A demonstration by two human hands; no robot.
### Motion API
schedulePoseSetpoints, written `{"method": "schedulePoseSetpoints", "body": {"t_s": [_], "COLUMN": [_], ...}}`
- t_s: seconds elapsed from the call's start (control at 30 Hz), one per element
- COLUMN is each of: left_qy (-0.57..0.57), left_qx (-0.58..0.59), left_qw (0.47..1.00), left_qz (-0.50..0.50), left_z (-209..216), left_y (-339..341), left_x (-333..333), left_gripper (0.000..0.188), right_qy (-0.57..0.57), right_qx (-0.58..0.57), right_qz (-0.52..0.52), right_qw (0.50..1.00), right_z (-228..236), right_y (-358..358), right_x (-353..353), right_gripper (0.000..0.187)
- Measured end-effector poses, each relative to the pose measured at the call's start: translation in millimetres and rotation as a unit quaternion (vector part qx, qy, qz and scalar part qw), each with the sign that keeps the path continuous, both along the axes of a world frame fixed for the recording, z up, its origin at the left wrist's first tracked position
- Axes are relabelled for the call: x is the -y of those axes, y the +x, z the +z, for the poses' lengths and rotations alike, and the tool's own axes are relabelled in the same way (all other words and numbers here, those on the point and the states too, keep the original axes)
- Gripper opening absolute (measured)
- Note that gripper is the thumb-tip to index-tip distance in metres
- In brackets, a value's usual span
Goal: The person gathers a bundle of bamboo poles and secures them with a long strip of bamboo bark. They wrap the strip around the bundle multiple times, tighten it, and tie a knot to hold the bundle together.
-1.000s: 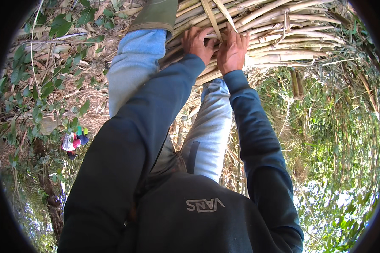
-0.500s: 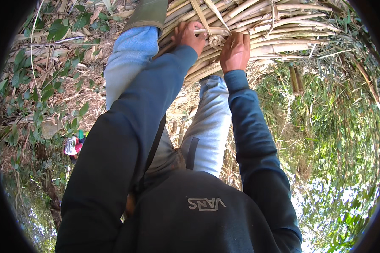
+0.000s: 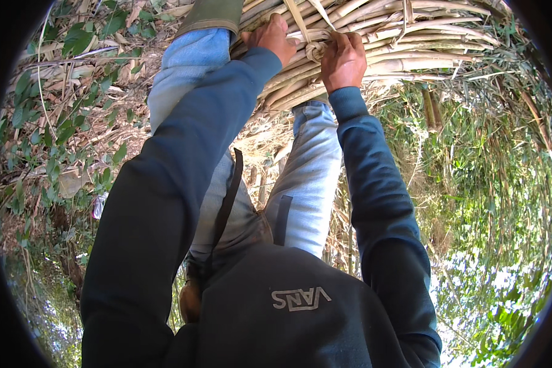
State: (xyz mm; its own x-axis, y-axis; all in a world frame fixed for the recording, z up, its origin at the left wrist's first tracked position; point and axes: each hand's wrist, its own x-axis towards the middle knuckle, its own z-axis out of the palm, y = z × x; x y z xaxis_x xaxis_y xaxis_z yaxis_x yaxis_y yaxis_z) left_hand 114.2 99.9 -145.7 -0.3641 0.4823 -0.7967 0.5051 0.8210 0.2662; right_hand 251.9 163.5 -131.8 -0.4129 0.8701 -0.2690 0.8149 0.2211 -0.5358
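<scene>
Dark blue sleeves fill the near view, both forearms running up and away from a dark top (with a pale logo on its front) toward the upper edge of the picture. Between the arms, faded blue jeans [image 3: 306,184] stretch out, and a green boot [image 3: 211,15] sits at the far end of the left leg, right against the work.

Now the hands. The left hand [image 3: 270,38] presses down on the bundle of bamboo canes [image 3: 411,37], fingers curled over the top canes; its grip looks closed around them, though the fingertips are hidden behind the stems. The right hand [image 3: 345,56] sits just beside it, fist clenched on the pale binding strip [image 3: 316,37] that loops round the bundle and knots up between the two hands.

That bundle lies across the top of the view, canes side by side, running off to the right. By the look of it, dry, stiff stuff: light singly, heavy together, smooth enough for stems to slide past one another unless the band bites. The strip looks flat and pliable but likely splits if kinked, so a hold close to the knot seems best, with the other hand pinning the canes.

Farther out, dry leaves and fallen stalks [image 3: 61,122] cover the ground on the left, and green bamboo foliage [image 3: 490,202] hangs on the right.
</scene>
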Motion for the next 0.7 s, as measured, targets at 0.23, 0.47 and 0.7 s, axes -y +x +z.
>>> {"method": "schedulePoseSetpoints", "body": {"t_s": [0.23, 0.47, 0.7], "left_qy": [0.026, 0.015, -0.029], "left_qx": [0.047, 0.132, 0.071], "left_qw": [0.992, 0.988, 0.989], "left_qz": [-0.114, -0.073, 0.123], "left_z": [-2, -4, 32], "left_y": [-4, -17, 17], "left_x": [-4, -8, 15], "left_gripper": [0.034, 0.033, 0.034], "right_qy": [-0.116, -0.103, -0.042], "right_qx": [-0.030, 0.033, -0.024], "right_qz": [-0.139, -0.190, -0.075], "right_qw": [0.983, 0.976, 0.996], "right_z": [28, 22, 9], "right_y": [1, -5, -1], "right_x": [2, 29, 13], "right_gripper": [0.020, 0.021, 0.010]}}
